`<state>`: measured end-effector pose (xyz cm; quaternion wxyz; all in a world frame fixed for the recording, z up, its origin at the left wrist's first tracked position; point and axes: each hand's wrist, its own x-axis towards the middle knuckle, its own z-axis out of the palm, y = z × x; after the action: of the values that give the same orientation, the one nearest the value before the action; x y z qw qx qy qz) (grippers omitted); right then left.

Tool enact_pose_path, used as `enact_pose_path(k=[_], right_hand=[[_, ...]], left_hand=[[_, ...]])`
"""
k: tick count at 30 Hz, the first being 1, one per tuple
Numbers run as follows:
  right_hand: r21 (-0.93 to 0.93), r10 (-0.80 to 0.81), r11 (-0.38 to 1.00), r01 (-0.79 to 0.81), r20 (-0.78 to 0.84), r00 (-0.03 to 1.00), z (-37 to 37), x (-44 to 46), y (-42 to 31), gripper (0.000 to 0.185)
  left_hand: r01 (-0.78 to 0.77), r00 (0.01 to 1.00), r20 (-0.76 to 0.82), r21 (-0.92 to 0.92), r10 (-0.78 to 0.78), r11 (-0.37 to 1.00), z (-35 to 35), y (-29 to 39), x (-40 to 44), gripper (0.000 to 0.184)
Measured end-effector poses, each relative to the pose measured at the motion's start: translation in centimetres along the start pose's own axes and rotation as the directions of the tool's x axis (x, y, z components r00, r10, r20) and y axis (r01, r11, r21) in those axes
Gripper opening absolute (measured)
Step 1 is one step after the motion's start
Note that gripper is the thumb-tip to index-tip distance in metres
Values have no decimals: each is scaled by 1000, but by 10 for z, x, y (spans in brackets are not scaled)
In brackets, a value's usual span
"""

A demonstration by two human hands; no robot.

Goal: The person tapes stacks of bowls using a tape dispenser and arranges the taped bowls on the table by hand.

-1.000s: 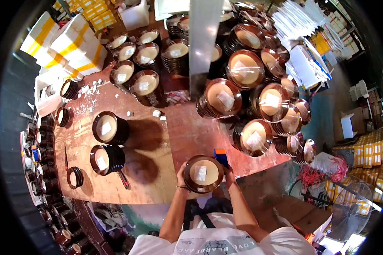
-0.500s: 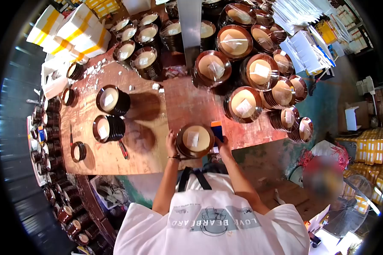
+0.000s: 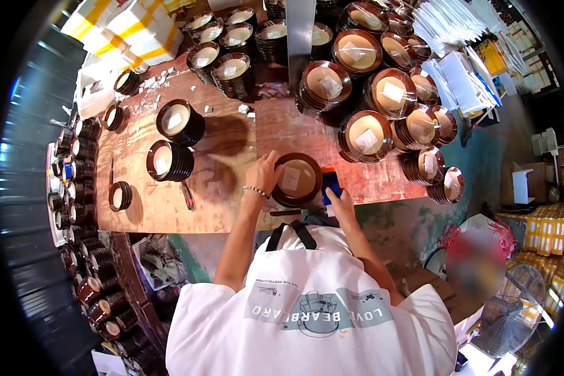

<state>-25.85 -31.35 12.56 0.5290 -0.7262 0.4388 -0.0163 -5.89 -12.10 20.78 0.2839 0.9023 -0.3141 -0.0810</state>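
Observation:
A dark brown-rimmed dish (image 3: 296, 180) with a beige centre and a white label lies near the table's front edge. Curled against its left rim are the fingers of my left hand (image 3: 262, 173), with a beaded bracelet at the wrist. My right hand (image 3: 340, 203) grips a blue block-like object (image 3: 331, 183) with an orange end, just right of the dish; its lower fingers are hidden. Two stacks of similar dishes, an upper one (image 3: 174, 118) and a lower one (image 3: 163, 161), are farther left on the table.
A red-and-black tool (image 3: 188, 196) and a small dish stack (image 3: 117, 196) lie at left. Many wrapped stacks (image 3: 365, 136) crowd the right and back, near a metal post (image 3: 299, 37). White foam boxes (image 3: 147, 37) are at the back left. A fan (image 3: 511, 319) stands lower right.
The view has shifted, with the table higher in the picture. My left hand has moved up along the dish's left side, and my right hand now shows round the blue object.

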Motion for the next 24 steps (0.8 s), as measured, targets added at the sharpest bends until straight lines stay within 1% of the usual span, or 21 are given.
enact_pose_path(k=[2,3,5,6,7,9,10,11,12,13,14,16,17,18,20,21,22,23,24], right_hand=[[7,5,1000,-5,-8,1000,-1,-2,1,50],[37,8,999,-9,6,1000,-2,-1,5,50],[74,13,997,-14,11,1000,-3,1,13,50],[50,10,999,-11,7,1000,-6,-3,11,50],[26,10,1000,-10,3,1000,-8,-6,12,51],[45,33,998,-33,3,999,-10,-6,19,52],[56,50,997,-50,12,999,-10,-7,24,53],[62,58,996,-59,9,998,-12,-8,29,53],[42,84,996,-84,1,996,-14,-8,32,54],[23,111,994,-111,-6,994,-16,-8,35,54],[33,119,992,-119,-9,993,-17,-9,39,54],[62,134,989,-132,-35,990,-19,-7,55,55],[66,85,995,-77,-138,987,-4,5,94,52],[79,99,993,-88,-146,984,-9,3,97,52],[56,184,982,-182,-37,982,-20,-2,102,67],[74,176,982,-172,-49,983,-20,-4,105,68],[75,200,978,-193,-99,975,-19,-6,109,67],[105,210,974,-200,-89,974,-22,-11,115,66],[137,218,969,-206,-82,972,-30,-19,103,66]], left_hand=[[53,999,-6,69,-52,996,5,1,0,22],[46,999,-1,73,-46,996,5,0,1,22],[-33,999,-27,118,37,992,5,-3,5,23],[-43,999,-19,120,45,992,5,-7,9,23],[-82,996,39,111,78,990,5,-13,12,26],[-137,981,150,109,120,985,-4,-17,16,31],[-144,979,160,110,126,983,-7,-18,18,31],[-131,970,217,88,110,987,-10,-21,20,27],[-117,958,273,68,94,991,-14,-22,22,28],[-128,958,260,14,120,992,-17,-23,22,30],[-135,955,271,18,125,991,-18,-26,23,30],[-87,948,310,29,74,996,-17,-35,23,31],[-130,950,290,40,114,991,-14,-42,23,33],[-143,944,305,42,124,989,-14,-39,21,33],[-76,963,257,-10,76,997,-14,-34,17,36],[-69,970,232,-50,78,996,-13,-33,15,37],[-81,963,254,-46,90,996,-12,-31,12,37],[-32,967,255,16,27,999,-12,-29,9,36],[10,968,251,80,-30,997,-13,-24,8,34]])
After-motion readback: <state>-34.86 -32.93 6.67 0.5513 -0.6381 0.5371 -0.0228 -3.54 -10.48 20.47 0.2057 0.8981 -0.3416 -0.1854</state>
